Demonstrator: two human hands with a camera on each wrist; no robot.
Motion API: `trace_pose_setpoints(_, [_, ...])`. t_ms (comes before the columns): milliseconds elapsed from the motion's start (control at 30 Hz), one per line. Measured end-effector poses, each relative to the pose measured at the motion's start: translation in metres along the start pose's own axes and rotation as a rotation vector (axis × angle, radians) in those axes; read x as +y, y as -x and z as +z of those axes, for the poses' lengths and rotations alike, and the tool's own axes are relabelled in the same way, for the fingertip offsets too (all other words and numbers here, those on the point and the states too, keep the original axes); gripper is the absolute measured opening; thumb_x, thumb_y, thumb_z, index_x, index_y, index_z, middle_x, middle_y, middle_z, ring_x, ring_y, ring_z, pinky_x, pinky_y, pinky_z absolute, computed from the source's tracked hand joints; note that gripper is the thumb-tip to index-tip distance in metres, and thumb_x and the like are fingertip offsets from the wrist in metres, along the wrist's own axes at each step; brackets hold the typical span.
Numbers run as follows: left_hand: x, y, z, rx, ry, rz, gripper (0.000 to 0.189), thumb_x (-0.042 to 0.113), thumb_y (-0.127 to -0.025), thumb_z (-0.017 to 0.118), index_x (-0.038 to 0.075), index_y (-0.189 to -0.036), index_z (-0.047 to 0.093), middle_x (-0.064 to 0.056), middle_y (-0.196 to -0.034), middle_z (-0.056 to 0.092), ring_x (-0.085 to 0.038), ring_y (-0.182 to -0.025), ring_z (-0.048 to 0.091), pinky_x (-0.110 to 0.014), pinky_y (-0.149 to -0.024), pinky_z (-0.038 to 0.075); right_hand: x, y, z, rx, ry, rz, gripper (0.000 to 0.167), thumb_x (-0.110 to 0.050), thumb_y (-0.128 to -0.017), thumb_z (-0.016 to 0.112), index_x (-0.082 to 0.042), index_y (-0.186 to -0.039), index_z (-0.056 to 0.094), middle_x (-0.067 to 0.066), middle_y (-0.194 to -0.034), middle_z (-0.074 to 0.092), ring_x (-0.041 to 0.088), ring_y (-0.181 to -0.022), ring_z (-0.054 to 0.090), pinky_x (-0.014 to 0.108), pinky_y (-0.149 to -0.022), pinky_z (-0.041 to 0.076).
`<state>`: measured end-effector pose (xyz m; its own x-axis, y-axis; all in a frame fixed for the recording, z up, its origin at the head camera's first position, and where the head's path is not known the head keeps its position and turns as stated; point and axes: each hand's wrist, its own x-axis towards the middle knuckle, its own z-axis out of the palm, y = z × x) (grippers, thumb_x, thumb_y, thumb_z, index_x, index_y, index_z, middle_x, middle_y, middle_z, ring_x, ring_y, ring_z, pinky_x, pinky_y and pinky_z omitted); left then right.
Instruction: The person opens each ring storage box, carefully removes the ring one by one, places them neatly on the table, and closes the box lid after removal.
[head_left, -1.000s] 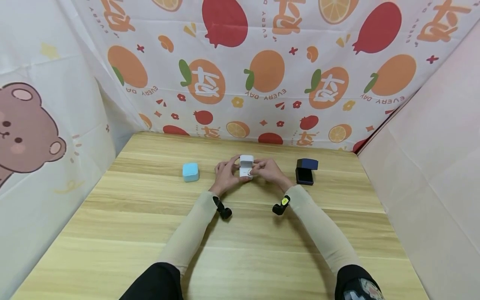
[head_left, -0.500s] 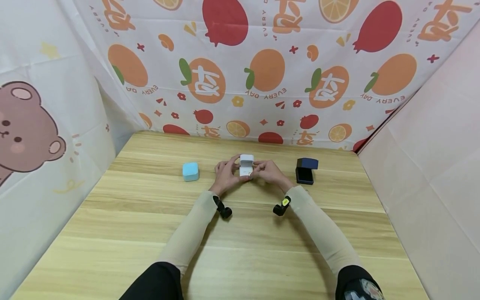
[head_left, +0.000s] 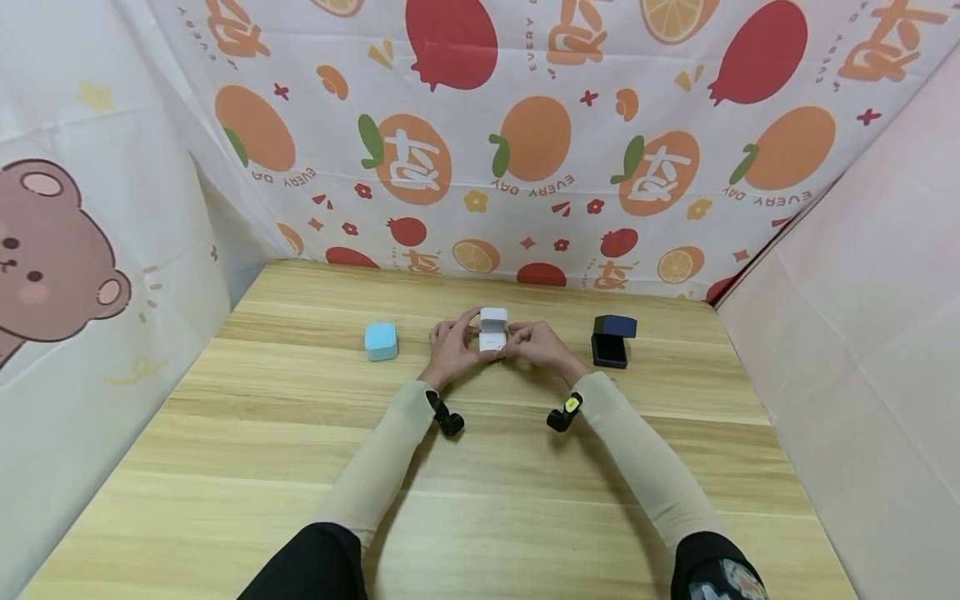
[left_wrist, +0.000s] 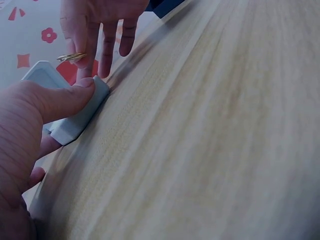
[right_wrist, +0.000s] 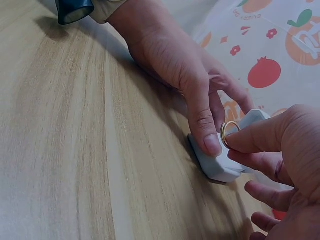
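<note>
A small white ring box (head_left: 492,318) stands with its lid raised on the table, between the two hands. My left hand (head_left: 454,352) grips it from the left, thumb along the front of the base and fingers behind. In the right wrist view, the thumb and index finger of my right hand (right_wrist: 295,155) pinch a gold ring (right_wrist: 224,134). The ring is held upright just over the front of the box base, close to the left thumb. In the left wrist view the ring (left_wrist: 71,57) appears edge-on, above the box. The other right fingers are spread loosely.
A light blue box (head_left: 381,342), its lid down, sits on the wooden table (head_left: 480,500) to the left. To the right stands a dark blue ring box (head_left: 610,350) with its lid up. A fruit-print cloth (head_left: 480,167) hangs behind the table.
My right fingers have shifted slightly right and toward me with the ring, uncovering more of the box's front. My left hand and the white box stay in place.
</note>
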<state>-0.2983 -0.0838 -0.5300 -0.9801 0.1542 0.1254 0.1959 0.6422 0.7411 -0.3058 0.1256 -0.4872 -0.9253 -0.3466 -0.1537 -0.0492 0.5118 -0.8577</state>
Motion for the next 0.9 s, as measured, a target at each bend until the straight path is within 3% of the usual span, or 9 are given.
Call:
trace_pose_setpoints(367, [0.0024, 0.0003, -0.0019, -0.009, -0.008, -0.013, 0.095, 0.05, -0.078, 0.085, 0.032, -0.156, 0.035, -0.01, -0.134, 0.069, -0.031, -0.131, 0.042, -0.052, -0.12, 0.01, 0.0017, 0.001, 0.0008, -0.016, 0.024, -0.006, 0.01, -0.014, -0.084, 0.077, -0.006, -0.08, 0.079, 0.017, -0.152, 0.054, 0.035, -0.146, 0.044, 0.051, -0.124, 0.028])
trace_pose_setpoints(633, [0.0017, 0.001, -0.0022, -0.017, -0.006, -0.007, 0.094, 0.048, -0.079, 0.084, 0.03, -0.157, 0.034, -0.01, -0.135, 0.069, -0.032, -0.132, 0.042, -0.053, -0.12, 0.01, 0.0003, 0.0046, 0.0011, -0.032, -0.005, -0.002, 0.014, -0.015, -0.083, 0.079, -0.001, -0.083, 0.078, 0.017, -0.154, 0.051, 0.034, -0.149, 0.041, 0.051, -0.125, 0.025])
trace_pose_setpoints(900, [-0.001, -0.0001, -0.0021, -0.032, -0.005, -0.002, 0.09, 0.048, -0.083, 0.08, 0.03, -0.158, 0.033, -0.009, -0.138, 0.067, -0.033, -0.136, 0.04, -0.053, -0.121, 0.01, 0.005, 0.0047, 0.0044, -0.023, 0.015, 0.003, 0.016, -0.015, -0.083, 0.079, 0.0, -0.077, 0.077, 0.017, -0.155, 0.05, 0.031, -0.151, 0.04, 0.049, -0.122, 0.031])
